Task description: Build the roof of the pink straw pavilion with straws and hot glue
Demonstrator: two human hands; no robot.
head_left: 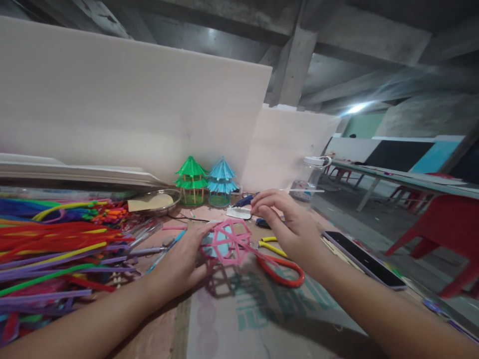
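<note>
Pink hexagonal frame [229,242] of pipe cleaners at centre of frame, just above the cardboard-covered surface [239,319]. Left hand [183,262] lower left of it, fingers loosely curled around the frame's left edge, holding it. Right hand [288,222] right of centre, fingers bent and pinched near the frame's upper right corner; cannot tell whether touching. Red-handled scissors [280,271] just below the right hand. Heap of coloured pipe cleaners [56,244] at left. Green pagoda [191,180] and blue pagoda [222,182] behind, side by side. Dark phone [362,259] at right
</note>
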